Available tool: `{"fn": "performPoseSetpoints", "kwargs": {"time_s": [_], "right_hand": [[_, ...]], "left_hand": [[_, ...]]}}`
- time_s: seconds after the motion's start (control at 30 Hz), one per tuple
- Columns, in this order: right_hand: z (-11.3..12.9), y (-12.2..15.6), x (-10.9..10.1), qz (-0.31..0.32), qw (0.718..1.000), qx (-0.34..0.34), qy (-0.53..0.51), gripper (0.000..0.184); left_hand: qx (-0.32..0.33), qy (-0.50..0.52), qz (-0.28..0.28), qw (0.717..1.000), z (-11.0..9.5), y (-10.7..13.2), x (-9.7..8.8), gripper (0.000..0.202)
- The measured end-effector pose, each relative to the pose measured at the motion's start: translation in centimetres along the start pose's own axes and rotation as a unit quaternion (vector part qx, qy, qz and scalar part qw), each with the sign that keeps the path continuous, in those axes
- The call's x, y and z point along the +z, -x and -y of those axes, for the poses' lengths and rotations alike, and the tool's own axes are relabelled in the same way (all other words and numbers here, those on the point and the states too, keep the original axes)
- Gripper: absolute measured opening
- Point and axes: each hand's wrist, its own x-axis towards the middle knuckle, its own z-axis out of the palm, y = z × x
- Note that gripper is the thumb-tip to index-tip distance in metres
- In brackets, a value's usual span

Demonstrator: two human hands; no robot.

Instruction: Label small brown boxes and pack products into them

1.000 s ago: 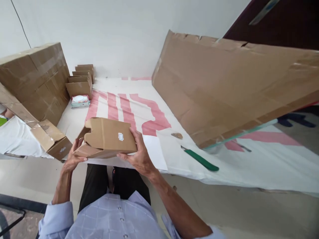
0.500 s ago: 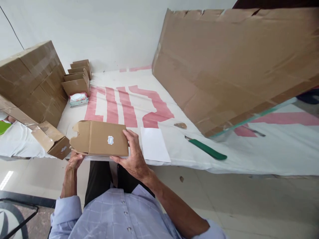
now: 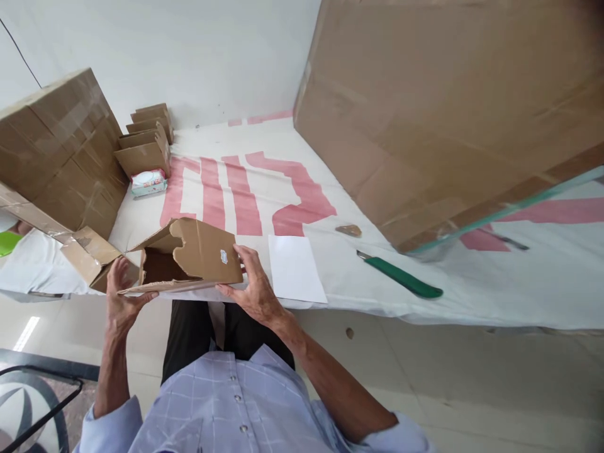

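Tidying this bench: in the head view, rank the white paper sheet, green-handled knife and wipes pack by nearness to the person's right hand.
1. White paper sheet, just right of the right hand, which grips the small carton.
2. Green-handled knife, farther right.
3. Wipes pack, far back on the left.

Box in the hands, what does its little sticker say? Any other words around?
Sticker on the small cardboard box: too small to read.
Wipes packet: print too blurred to read.
Big pink strokes on the table cover: letter-like, but no word can be made out.
White sheet: blank.
Nothing here can be quoted.
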Motion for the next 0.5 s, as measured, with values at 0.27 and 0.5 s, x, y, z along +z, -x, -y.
{"fn": "performPoseSetpoints", "kwargs": {"time_s": [0.27,0.5], "right_hand": [[-0.5,0.4,0.8,0.013,0.999,0.026,-0.04,0.08],[0.5,0.5,1.1,0.015,0.999,0.013,-0.031,0.08]], "left_hand": [[-0.06,-0.043,0.179,0.981,-3.3,-1.2,-3.8,0.075],[0.127,-0.181,0.129,0.967,-9.7,-0.6,-2.6,0.057]]}}
